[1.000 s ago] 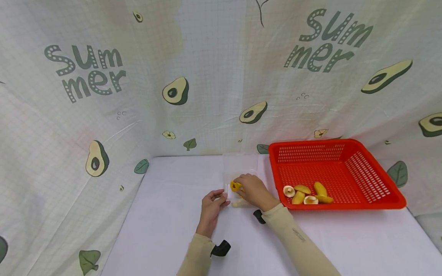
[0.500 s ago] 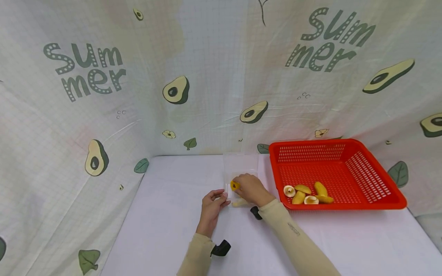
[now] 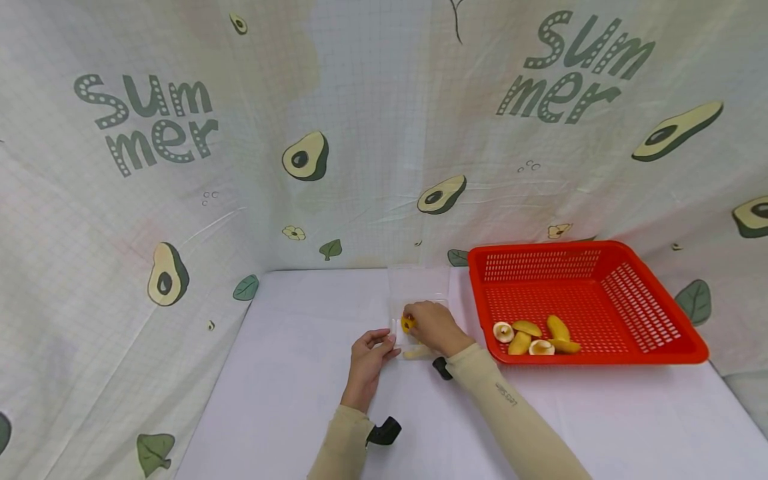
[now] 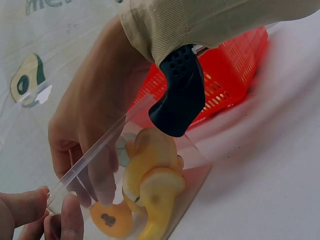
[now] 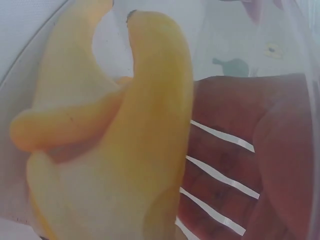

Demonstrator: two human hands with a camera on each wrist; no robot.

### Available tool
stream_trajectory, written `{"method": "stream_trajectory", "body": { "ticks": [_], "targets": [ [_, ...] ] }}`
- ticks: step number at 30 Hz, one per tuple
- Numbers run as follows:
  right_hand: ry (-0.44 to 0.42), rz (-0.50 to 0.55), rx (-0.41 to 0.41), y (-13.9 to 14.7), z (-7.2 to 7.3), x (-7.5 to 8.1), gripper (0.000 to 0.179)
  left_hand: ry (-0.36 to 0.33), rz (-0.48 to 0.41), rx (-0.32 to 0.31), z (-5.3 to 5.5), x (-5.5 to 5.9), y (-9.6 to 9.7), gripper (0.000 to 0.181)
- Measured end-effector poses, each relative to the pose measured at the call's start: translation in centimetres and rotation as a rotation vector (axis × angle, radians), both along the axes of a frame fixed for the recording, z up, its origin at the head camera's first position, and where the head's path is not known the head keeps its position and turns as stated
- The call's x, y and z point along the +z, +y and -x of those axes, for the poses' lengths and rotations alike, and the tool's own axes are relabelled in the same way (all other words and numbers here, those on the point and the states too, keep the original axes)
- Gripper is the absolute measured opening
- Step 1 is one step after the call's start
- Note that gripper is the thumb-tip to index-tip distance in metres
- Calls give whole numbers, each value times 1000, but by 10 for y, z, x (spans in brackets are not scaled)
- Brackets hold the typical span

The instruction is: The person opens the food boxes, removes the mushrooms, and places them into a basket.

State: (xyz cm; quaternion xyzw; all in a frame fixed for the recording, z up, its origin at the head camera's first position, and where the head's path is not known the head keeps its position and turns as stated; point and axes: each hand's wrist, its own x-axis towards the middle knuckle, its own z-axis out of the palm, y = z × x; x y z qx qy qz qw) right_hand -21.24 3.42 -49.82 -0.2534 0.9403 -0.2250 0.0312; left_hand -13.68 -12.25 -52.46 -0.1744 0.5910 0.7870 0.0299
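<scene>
A clear plastic box [image 4: 75, 173] stands on the table with its lid [image 3: 418, 280] raised at the back. My left hand [image 3: 365, 365] pinches the box's left edge between thumb and fingers. Inside the box, my right hand [image 3: 435, 327] reaches down and holds a yellow mushroom [image 4: 111, 220] at its fingertips; a dark spot shows on the mushroom's end. Several pale yellow mushrooms [image 4: 162, 195] lie beside it, toward the box's near wall. Through that wall, the right wrist view shows large mushrooms [image 5: 160, 75] in front of a palm and fingers [image 5: 220, 145].
A red slotted basket [image 3: 600, 313] stands to the right of the box. Several yellow mushrooms [image 3: 558, 328] lie at its front left, some with pale undersides up. Behind the white table [image 3: 288, 373] hangs a printed cloth [image 3: 372, 100].
My right hand has shifted slightly left in the box, its forearm too, and its fingers cover more of the yellow mushroom. The left hand stays at the box's edge.
</scene>
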Motion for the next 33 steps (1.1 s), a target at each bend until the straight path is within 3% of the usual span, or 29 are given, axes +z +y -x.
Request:
{"method": "stream_trajectory", "body": {
  "ticks": [16, 26, 33],
  "targets": [
    [127, -45, -46, -7, -1, -5, 17, 28, -10, 5, 1, -3, 0, 33],
    [124, 6, -78, -4, -4, -4, 15, -2, 8, 7, 2, -3, 0, 35],
    [122, 69, -126, 5, -14, 4, 16, 1, 9, 1, 0, -1, 0, 36]
  ]
}}
